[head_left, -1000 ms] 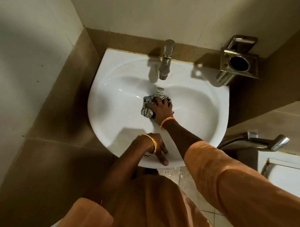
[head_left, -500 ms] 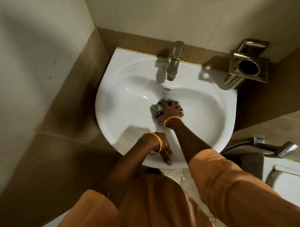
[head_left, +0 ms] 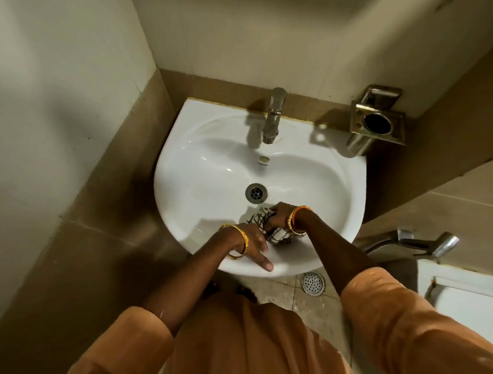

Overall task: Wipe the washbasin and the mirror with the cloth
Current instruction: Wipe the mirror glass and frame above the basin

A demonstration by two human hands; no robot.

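right hand (head_left: 280, 216) curled round the cloth (head_left: 272, 228), a crumpled white rag with dark check lines, pressing it against the near inner wall of the washbasin (head_left: 200, 171), just below the drain (head_left: 256, 192); orange and gold bangles on that wrist

left hand (head_left: 251, 244) rests on the front rim of the basin, fingers mostly straight, one finger stretched flat along the rim, holds nothing; its inner edge sits right beside the cloth, can't tell if touching; gold bangle (head_left: 236, 241) on the wrist

small dark mark under the overflow hole (head_left: 263, 159), likely a brand, too small to read; no other legible text

tap (head_left: 273, 116) at the back centre of the basin, spout over the bowl; steel tumbler holder (head_left: 377, 120) on the wall to its right; metal spray handle (head_left: 420, 243) beside the basin on the right; round floor drain (head_left: 313, 283) under the front edge
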